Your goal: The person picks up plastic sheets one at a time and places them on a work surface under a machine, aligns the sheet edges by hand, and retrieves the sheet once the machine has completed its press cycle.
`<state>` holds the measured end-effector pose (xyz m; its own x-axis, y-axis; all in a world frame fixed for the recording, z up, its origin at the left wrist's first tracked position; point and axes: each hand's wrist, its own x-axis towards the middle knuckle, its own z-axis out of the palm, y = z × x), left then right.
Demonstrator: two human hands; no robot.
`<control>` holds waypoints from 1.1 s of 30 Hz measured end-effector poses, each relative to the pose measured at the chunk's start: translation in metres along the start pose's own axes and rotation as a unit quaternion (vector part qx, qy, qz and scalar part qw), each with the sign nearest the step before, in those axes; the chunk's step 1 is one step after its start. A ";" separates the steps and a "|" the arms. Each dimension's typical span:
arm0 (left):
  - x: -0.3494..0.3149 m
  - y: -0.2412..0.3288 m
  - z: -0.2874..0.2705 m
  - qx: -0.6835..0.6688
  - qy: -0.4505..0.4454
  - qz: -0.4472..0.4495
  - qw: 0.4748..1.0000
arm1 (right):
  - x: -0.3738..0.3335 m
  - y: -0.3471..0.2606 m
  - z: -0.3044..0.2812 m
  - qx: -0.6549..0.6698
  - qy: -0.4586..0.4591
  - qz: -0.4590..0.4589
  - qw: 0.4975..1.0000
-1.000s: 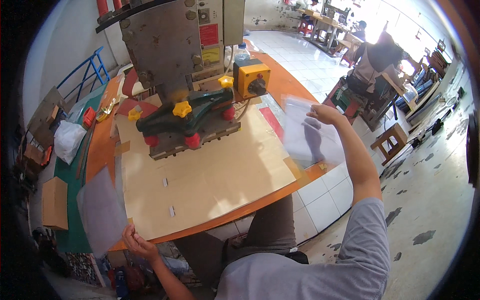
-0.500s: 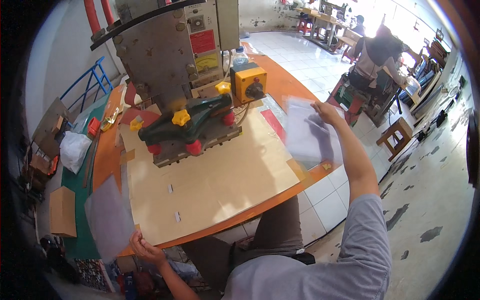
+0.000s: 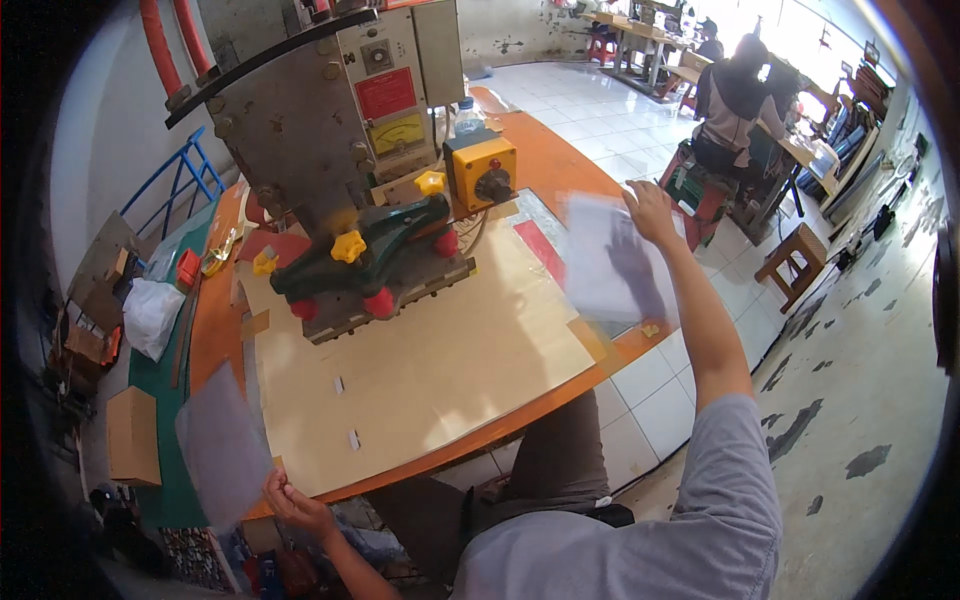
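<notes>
Beside the table's right end, my right hand (image 3: 652, 213) is closed at the far right corner of a stack of clear plastic sheets (image 3: 605, 260), pinching its edge; the sheets look blurred. At the lower left, my left hand (image 3: 298, 505) has curled fingers at the near corner of a cloudy plastic sheet (image 3: 222, 450). Whatever those fingers hold is hidden. Between my hands lies a cream board (image 3: 470, 360) with two small white pieces (image 3: 353, 440) on it. Over its far part stands a press (image 3: 370, 250) with yellow knobs and red feet.
A yellow control box (image 3: 483, 172) sits right of the press. On the left are a green surface (image 3: 145, 375), a cardboard box (image 3: 133, 437) and a white plastic bag (image 3: 152, 318). A wooden stool (image 3: 793, 262) stands right. Farther back, a person (image 3: 735, 110) sits at a bench.
The view has shifted slightly. My right hand has lifted a little at the corner of the clear sheets, whose edge has blurred. My left hand stays by the cloudy sheet.
</notes>
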<state>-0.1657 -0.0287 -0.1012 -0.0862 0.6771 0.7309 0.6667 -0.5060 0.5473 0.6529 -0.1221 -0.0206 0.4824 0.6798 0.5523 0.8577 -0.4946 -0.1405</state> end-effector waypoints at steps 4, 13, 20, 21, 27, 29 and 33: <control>0.001 0.000 0.001 -0.003 -0.015 0.016 1.000 | -0.058 -0.026 -0.031 0.036 -0.030 0.045 0.998; 0.028 -0.022 -0.040 0.112 -0.062 -0.090 0.988 | -0.218 -0.172 -0.110 0.065 -0.038 -0.007 0.997; 0.060 -0.066 -0.069 0.268 -0.178 -0.041 0.946 | -0.207 -0.111 -0.102 0.044 -0.054 0.071 0.995; 0.063 -0.073 -0.071 0.268 -0.178 -0.040 0.946 | -0.206 -0.105 -0.102 0.055 -0.051 0.082 0.994; 0.073 -0.079 -0.078 0.207 -0.249 -0.057 0.944 | -0.210 -0.100 -0.108 0.039 -0.057 0.087 0.994; 0.078 -0.074 -0.089 0.164 -0.266 -0.106 0.944 | -0.211 -0.123 -0.106 0.017 -0.052 0.067 0.996; 0.090 -0.073 -0.096 0.165 -0.254 -0.083 0.949 | -0.234 -0.203 -0.110 0.179 -0.052 -0.020 0.982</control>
<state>-0.2932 0.0179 -0.0368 0.1018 0.9454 0.3096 0.8781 -0.2317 0.4186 0.3459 -0.2404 -0.0311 0.4472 0.7556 0.4785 0.8745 -0.2572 -0.4111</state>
